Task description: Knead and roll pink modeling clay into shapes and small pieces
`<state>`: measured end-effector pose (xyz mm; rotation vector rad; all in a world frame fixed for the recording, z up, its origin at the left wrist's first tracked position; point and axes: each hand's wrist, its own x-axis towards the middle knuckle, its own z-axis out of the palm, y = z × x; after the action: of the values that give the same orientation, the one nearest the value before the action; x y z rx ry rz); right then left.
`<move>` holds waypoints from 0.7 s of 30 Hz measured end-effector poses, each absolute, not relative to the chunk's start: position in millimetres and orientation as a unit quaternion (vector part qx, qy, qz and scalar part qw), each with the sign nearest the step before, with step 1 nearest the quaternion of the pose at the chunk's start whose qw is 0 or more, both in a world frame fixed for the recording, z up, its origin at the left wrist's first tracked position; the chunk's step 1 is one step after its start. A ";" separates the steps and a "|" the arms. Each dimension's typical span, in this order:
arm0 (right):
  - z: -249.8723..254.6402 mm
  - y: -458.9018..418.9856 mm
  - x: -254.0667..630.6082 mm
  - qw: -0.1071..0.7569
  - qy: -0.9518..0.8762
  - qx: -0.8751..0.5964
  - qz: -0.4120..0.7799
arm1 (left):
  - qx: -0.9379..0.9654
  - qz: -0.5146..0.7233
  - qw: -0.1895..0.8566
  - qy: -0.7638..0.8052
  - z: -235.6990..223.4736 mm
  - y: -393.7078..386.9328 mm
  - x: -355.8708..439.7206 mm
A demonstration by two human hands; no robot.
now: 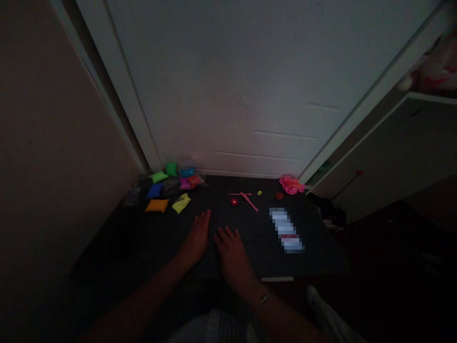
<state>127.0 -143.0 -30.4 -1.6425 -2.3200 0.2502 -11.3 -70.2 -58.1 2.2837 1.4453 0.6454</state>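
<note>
Left of centre in the frame lie a light-green packet, a deeper green packet, a blue packet, an orange packet, a yellow packet, a turquoise-blue packet, a magenta packet and a red-orange packet. Near the centre, a small flower is crimson with a pale yellow middle; the slim tools beside it are pink. Right of centre, a tiny blob is yellow, a lump dark red, a ruffled bloom hot pink with orange, and a pixelated oblong bluish white with a dull red band. The tabletop is near black; the pale grey panel above bears a striped heart.
</note>
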 end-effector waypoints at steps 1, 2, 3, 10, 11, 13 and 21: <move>-29.1 -144.9 123.7 0.145 -0.810 -0.561 0.092 | 0.805 0.233 0.189 0.511 -58.8 -69.5 -11.5; -26.9 -145.9 120.3 0.150 -0.811 -0.557 0.096 | 0.800 0.239 0.199 0.513 -58.6 -69.1 -11.9; -24.2 -145.9 116.8 0.156 -0.810 -0.557 0.097 | 0.793 0.246 0.211 0.516 -57.6 -68.9 -12.6; -15.0 -121.4 107.2 0.169 -0.825 -0.531 0.096 | 0.740 0.297 0.309 0.518 -38.9 -72.4 -21.3; -15.3 -116.3 109.1 0.167 -0.833 -0.518 0.100 | 0.738 0.303 0.312 0.516 -38.0 -73.0 -21.9; -15.4 -107.1 114.0 0.161 -0.845 -0.497 0.111 | 0.737 0.311 0.311 0.513 -38.3 -73.6 -22.3; -12.6 -102.7 131.4 0.150 -0.806 -0.564 0.100 | 0.734 0.325 0.292 0.519 -42.8 -71.2 -23.5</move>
<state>131.4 -102.7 -12.6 -1.6205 -2.3156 0.2876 -23.5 -71.2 -42.8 1.9566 1.3840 0.8651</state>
